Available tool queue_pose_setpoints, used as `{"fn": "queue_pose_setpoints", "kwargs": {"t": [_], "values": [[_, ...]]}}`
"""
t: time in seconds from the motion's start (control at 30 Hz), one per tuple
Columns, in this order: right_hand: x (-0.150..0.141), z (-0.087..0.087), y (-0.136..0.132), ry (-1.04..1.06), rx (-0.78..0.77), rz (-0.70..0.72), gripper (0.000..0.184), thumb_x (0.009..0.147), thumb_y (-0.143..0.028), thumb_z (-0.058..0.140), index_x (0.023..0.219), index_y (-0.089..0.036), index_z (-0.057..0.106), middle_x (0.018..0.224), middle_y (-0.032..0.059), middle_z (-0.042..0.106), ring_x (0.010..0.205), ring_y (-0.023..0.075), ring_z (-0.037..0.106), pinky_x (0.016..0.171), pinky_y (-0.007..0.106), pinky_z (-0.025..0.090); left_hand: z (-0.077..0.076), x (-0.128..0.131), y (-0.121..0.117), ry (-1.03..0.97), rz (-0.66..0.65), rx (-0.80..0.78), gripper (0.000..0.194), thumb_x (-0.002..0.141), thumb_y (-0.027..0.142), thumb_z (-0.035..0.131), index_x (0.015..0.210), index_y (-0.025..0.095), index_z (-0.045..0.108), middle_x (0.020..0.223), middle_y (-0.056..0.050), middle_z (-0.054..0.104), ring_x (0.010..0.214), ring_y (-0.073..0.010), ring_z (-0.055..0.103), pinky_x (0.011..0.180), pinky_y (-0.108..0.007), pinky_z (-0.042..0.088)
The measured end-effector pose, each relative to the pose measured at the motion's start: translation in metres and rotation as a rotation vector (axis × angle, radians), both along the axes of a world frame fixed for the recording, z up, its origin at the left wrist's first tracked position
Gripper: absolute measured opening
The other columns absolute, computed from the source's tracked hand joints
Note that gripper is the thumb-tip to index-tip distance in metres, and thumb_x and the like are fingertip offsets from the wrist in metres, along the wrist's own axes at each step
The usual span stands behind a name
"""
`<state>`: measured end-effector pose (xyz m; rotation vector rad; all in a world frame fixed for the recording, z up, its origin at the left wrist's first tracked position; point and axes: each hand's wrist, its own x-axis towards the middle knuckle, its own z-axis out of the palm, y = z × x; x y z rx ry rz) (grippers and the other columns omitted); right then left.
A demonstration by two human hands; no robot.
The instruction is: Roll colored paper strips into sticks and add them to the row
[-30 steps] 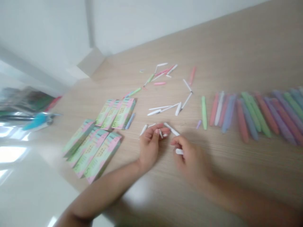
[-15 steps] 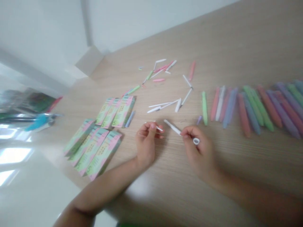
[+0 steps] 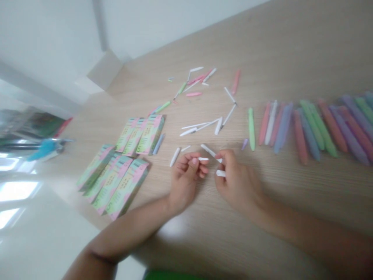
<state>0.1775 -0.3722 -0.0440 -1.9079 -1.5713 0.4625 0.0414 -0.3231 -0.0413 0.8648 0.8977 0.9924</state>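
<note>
My left hand (image 3: 186,173) pinches a small white pen part (image 3: 203,158) between thumb and forefinger, its other fingers loosely curled. Opposite it, my right hand (image 3: 239,179) is closed on a short white tube (image 3: 220,173), which looks like a pen piece and points left. A longer white pen barrel (image 3: 208,150) passes behind my right fingertips; I cannot tell whether they grip it or it lies on the table. Just beyond my left hand lie a white pen piece (image 3: 175,156) and a thin white stick (image 3: 185,148).
Pink-and-green boxes (image 3: 128,186) stand in two groups at left. Taken-apart pens and refills (image 3: 201,130) lie ahead. A green pen (image 3: 251,128) and a purple piece (image 3: 244,144) sit nearer the coloured pens (image 3: 329,132) lined up at right. A white box (image 3: 105,72) stands by the wall.
My right hand has moved left, closer to my left hand, and the white tube in it now points left. My left hand has shifted slightly right, uncovering white pieces behind it.
</note>
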Motion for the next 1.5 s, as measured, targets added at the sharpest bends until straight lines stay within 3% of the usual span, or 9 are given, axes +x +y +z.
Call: {"fn": "queue_pose_setpoints", "kwargs": {"t": [0.23,0.4,0.73,0.83,0.97,1.1,1.23,1.37,1.5], "values": [[-0.007,-0.002,-0.015,0.638,0.251,0.09,0.019,0.089,-0.023,0.049,0.107,-0.019,0.053,0.081,0.0014,0.065,0.068,0.0116,0.062,0.064,0.023,0.048,0.004,0.005,-0.015,-0.135,-0.076,-0.152,0.02,0.072,0.026,0.077,0.085,0.014,0.068,0.068,-0.001,0.068,0.052,-0.0045,0.055,0.048,-0.014,0.041],[-0.016,0.005,-0.025,0.718,0.199,0.024,0.021,0.089,-0.031,0.055,0.106,-0.02,0.062,0.082,0.0021,0.069,0.071,0.0134,0.064,0.066,0.024,0.05,0.004,-0.003,-0.024,-0.132,-0.108,-0.206,0.019,0.072,0.026,0.078,0.082,0.014,0.07,0.053,0.001,0.063,0.044,-0.0035,0.053,0.042,-0.011,0.038],[-0.023,0.019,-0.032,0.992,0.05,-0.161,0.029,0.088,-0.042,0.054,0.093,-0.018,0.069,0.062,-0.0001,0.061,0.057,0.0136,0.058,0.052,0.024,0.047,0.01,0.004,-0.04,0.134,-0.062,0.448,0.008,0.08,0.009,0.067,0.081,0.016,0.069,0.08,-0.001,0.072,0.058,-0.0093,0.066,0.055,-0.021,0.054],[-0.021,0.019,-0.029,1.051,-0.029,-0.204,0.032,0.085,-0.046,0.055,0.09,-0.018,0.067,0.061,0.0,0.061,0.053,0.0127,0.056,0.048,0.024,0.043,0.013,-0.005,-0.035,0.399,-0.053,0.636,0.01,0.085,0.012,0.062,0.088,0.018,0.069,0.092,-0.003,0.073,0.073,-0.013,0.07,0.068,-0.026,0.057],[-0.011,0.014,-0.026,0.968,-0.081,-0.311,0.033,0.086,-0.052,0.051,0.087,-0.02,0.062,0.05,-0.0038,0.053,0.045,0.0119,0.05,0.042,0.023,0.035,0.02,-0.024,-0.019,0.876,0.051,0.696,0.012,0.088,0.023,0.059,0.096,0.019,0.068,0.098,-0.004,0.073,0.086,-0.0144,0.069,0.079,-0.026,0.054],[-0.006,0.009,-0.027,0.755,-0.052,-0.276,0.03,0.093,-0.049,0.04,0.084,-0.023,0.053,0.048,-0.0058,0.047,0.042,0.0115,0.045,0.043,0.023,0.032,0.023,-0.027,-0.011,1.245,-0.167,0.678,0.028,0.085,0.036,0.063,0.108,0.018,0.062,0.088,-0.003,0.072,0.077,-0.0156,0.066,0.072,-0.028,0.051],[-0.006,0.007,-0.03,0.437,0.012,-0.094,0.023,0.096,-0.034,0.036,0.092,-0.022,0.055,0.07,0.0005,0.059,0.059,0.0141,0.054,0.054,0.026,0.037,0.017,-0.02,-0.013,1.487,-0.381,0.906,0.018,0.085,0.034,0.064,0.092,0.018,0.063,0.085,-0.005,0.068,0.082,-0.0204,0.06,0.074,-0.033,0.047],[-0.004,0.011,-0.032,0.08,-0.042,0.111,0.022,0.091,-0.015,0.039,0.1,-0.023,0.057,0.094,0.0039,0.064,0.072,0.0159,0.059,0.06,0.027,0.034,0.011,-0.019,-0.006,1.442,-0.476,1.073,0.019,0.092,0.026,0.051,0.082,0.015,0.063,0.085,-0.008,0.065,0.086,-0.0224,0.056,0.076,-0.036,0.046],[0.0,0.02,-0.029,-0.104,-0.188,0.233,0.029,0.085,-0.006,0.044,0.103,-0.024,0.057,0.092,0.0016,0.067,0.07,0.016,0.061,0.057,0.027,0.028,0.009,-0.023,0.007,1.087,-0.515,1.07,0.021,0.094,0.019,0.045,0.095,0.013,0.065,0.082,-0.007,0.066,0.08,-0.018,0.058,0.077,-0.031,0.048]]}}
